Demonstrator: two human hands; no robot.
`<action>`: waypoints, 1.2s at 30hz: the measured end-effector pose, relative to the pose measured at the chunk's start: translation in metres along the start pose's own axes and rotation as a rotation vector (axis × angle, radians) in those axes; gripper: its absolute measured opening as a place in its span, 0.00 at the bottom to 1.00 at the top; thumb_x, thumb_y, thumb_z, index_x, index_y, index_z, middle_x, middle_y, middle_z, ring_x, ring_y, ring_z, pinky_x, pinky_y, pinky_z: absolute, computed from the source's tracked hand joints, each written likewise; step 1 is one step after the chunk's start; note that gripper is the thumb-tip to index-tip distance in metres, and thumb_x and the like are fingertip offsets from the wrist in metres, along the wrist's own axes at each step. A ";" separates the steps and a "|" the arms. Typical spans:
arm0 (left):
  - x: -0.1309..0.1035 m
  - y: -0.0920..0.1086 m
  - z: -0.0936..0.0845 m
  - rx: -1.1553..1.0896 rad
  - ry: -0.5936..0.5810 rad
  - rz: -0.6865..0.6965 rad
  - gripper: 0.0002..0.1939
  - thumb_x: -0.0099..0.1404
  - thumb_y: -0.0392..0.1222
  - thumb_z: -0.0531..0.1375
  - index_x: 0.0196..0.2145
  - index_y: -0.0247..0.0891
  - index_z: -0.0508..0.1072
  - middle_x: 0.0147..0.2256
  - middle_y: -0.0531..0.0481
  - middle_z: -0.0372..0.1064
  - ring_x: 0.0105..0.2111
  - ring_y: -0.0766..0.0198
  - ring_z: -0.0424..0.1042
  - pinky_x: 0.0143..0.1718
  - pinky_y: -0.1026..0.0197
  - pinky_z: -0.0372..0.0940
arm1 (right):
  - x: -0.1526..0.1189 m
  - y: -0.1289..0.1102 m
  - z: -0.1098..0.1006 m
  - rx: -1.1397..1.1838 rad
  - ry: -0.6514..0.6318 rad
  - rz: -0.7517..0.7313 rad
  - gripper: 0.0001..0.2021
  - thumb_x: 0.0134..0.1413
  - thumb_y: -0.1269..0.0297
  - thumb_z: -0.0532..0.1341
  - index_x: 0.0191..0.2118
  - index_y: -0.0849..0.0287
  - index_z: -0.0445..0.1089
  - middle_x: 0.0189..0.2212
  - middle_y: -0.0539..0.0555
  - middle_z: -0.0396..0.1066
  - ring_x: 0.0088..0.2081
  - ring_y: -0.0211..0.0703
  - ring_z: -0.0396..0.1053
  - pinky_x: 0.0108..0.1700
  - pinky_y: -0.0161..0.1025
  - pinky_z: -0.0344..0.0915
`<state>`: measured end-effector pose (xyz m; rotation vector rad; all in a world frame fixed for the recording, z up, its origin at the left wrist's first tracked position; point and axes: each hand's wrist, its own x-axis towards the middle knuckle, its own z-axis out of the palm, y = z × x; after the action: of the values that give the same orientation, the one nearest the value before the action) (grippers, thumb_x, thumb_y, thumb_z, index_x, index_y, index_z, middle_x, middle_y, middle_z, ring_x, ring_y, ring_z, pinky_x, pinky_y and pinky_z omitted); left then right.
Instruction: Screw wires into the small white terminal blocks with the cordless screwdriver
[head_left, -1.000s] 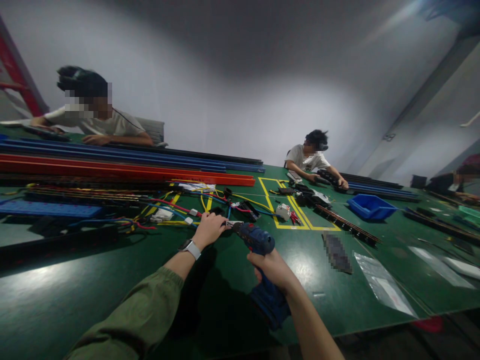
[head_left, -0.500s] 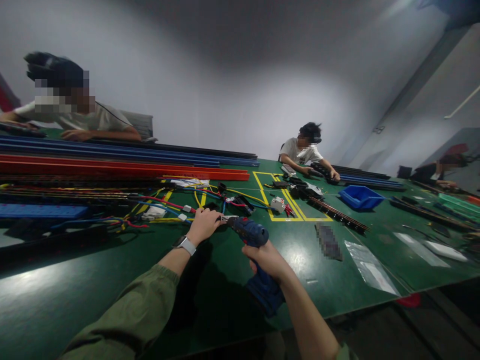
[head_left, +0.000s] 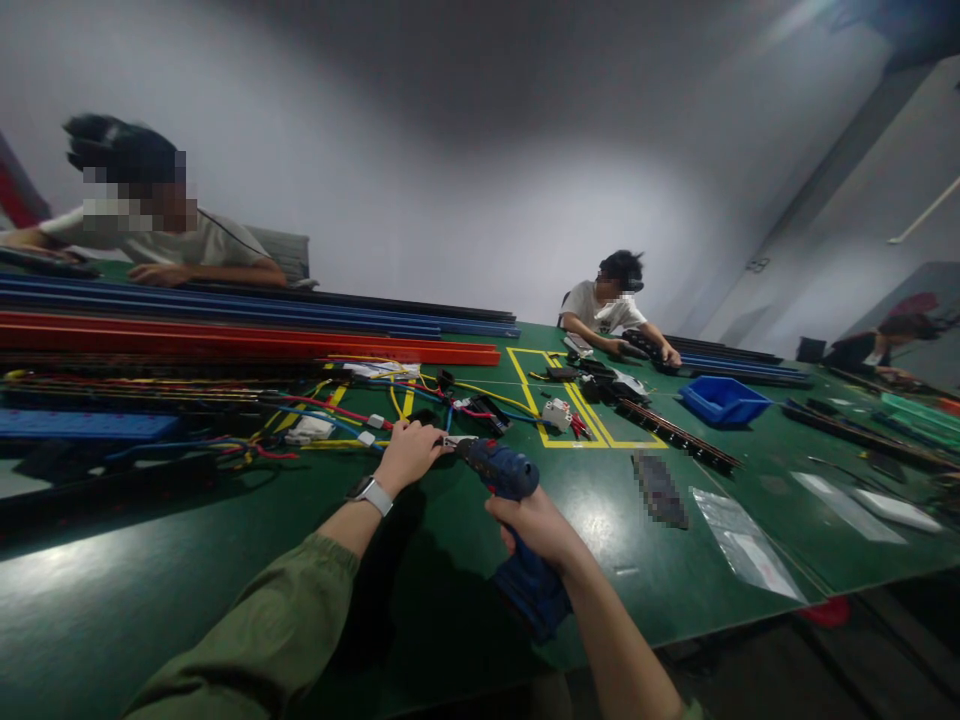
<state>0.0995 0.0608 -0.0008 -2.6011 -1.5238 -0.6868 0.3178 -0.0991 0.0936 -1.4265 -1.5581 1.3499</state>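
Observation:
My right hand is wrapped round the grip of a dark blue cordless drill, whose nose points left. The bit end reaches the fingertips of my left hand. The fingers of that hand are bent and pressed together over a small part; what they hold is hidden by the hand. Just beyond the fingers lie red, yellow and blue wires with white connectors. A black block sits behind the drill's nose, and a white breaker-like block with red leads lies farther right.
Long red and blue rails lie across the far left of the green table. A blue bin, a dark flat object and a plastic bag lie to the right. Co-workers sit across the table.
The view has shifted very slightly. Both hands and the drill stay in nearly the same place, with the drill's nose still at my left fingertips.

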 end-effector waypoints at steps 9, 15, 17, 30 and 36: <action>-0.002 0.002 -0.002 0.002 0.018 0.010 0.15 0.67 0.52 0.54 0.47 0.49 0.74 0.41 0.47 0.75 0.43 0.52 0.66 0.48 0.48 0.49 | 0.000 -0.002 -0.001 -0.001 0.005 0.009 0.07 0.50 0.66 0.58 0.37 0.60 0.65 0.11 0.42 0.60 0.15 0.37 0.61 0.19 0.32 0.57; -0.002 0.002 -0.002 0.003 0.029 0.007 0.16 0.67 0.55 0.53 0.47 0.49 0.74 0.40 0.47 0.75 0.42 0.52 0.66 0.46 0.48 0.49 | 0.002 0.002 0.000 0.004 0.002 -0.001 0.11 0.51 0.66 0.58 0.42 0.60 0.63 0.12 0.41 0.60 0.15 0.37 0.61 0.19 0.32 0.56; -0.002 0.002 -0.002 0.005 0.029 0.006 0.17 0.67 0.55 0.53 0.47 0.49 0.74 0.41 0.47 0.75 0.43 0.52 0.66 0.47 0.48 0.49 | 0.002 0.003 0.000 -0.003 0.000 -0.003 0.11 0.51 0.66 0.58 0.41 0.60 0.63 0.12 0.41 0.60 0.15 0.36 0.61 0.19 0.31 0.56; -0.001 0.004 -0.004 -0.012 0.028 -0.003 0.16 0.67 0.54 0.54 0.46 0.49 0.75 0.40 0.46 0.75 0.43 0.53 0.67 0.48 0.48 0.50 | 0.001 0.005 0.001 0.000 0.011 -0.027 0.10 0.51 0.66 0.58 0.40 0.60 0.63 0.12 0.41 0.60 0.15 0.37 0.60 0.19 0.32 0.56; -0.001 0.002 -0.003 -0.008 0.029 -0.003 0.15 0.66 0.53 0.55 0.47 0.49 0.75 0.41 0.47 0.75 0.43 0.52 0.66 0.48 0.48 0.50 | 0.001 0.001 0.001 0.001 0.003 -0.001 0.07 0.50 0.66 0.58 0.36 0.60 0.64 0.12 0.42 0.60 0.15 0.37 0.61 0.19 0.32 0.57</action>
<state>0.0998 0.0579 0.0014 -2.5837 -1.5207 -0.7289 0.3175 -0.0984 0.0920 -1.4260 -1.5559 1.3474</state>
